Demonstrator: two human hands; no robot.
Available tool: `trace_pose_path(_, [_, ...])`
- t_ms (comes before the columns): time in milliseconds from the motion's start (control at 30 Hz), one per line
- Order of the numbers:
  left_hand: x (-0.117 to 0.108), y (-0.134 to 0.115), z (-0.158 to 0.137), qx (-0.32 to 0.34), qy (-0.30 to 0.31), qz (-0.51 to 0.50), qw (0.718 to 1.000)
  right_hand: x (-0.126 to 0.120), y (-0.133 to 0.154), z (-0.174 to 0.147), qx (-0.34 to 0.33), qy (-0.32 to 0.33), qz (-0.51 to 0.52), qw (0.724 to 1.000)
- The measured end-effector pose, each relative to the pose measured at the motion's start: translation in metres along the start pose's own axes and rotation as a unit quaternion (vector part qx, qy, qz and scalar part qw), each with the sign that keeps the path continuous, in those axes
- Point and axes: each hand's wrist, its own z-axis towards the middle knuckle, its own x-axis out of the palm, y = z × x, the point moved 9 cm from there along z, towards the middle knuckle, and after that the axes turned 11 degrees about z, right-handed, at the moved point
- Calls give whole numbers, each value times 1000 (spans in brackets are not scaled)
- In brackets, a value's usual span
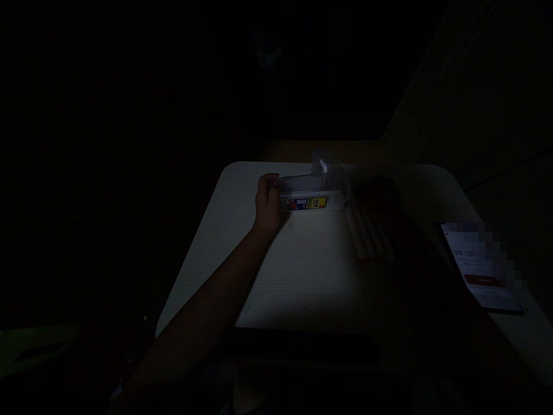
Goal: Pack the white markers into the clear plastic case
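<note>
My left hand (268,202) is closed round the left end of a clear plastic box (302,183), which lies on its side on the white table. A colourful yellow, blue and red label (306,203) faces me on the box. At its right end the box looks open, with a clear flap or lid (324,161) raised there. Several pale, slim sticks (360,233), perhaps pens or markers, lie side by side just right of the box, one with a reddish end. Close to them my right hand (380,193) is in deep shadow, its fingers hidden.
The small white table (302,276) has rounded corners and a dark strip (302,346) along its front edge. A lit phone (479,265) lies at the right. Something green (37,346) shows at lower left. Most surroundings are too dark to make out.
</note>
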Motion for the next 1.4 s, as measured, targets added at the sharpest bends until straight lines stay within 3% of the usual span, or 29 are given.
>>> trace_pose_path(200, [-2, 0, -1, -26, -6, -19, 999, 8, -4, 2, 19, 45, 40, 998])
trace_pose_path(433, [0, 0, -1, -31, -3, -19, 999, 5, 12, -21, 68, 64, 42, 995])
trace_pose_path(700, [2, 4, -2, -25, -3, -26, 999, 1, 27, -30, 57, 29, 2, 998])
trace_pose_path(1167, [-4, 1, -3, -26, -7, -9, 1000, 0, -4, -2, 46, -6, 29, 999])
trace_pose_path(1400, [-7, -2, -2, -19, -5, -6, 1000, 1, -12, 9, 63, 21, 17, 998])
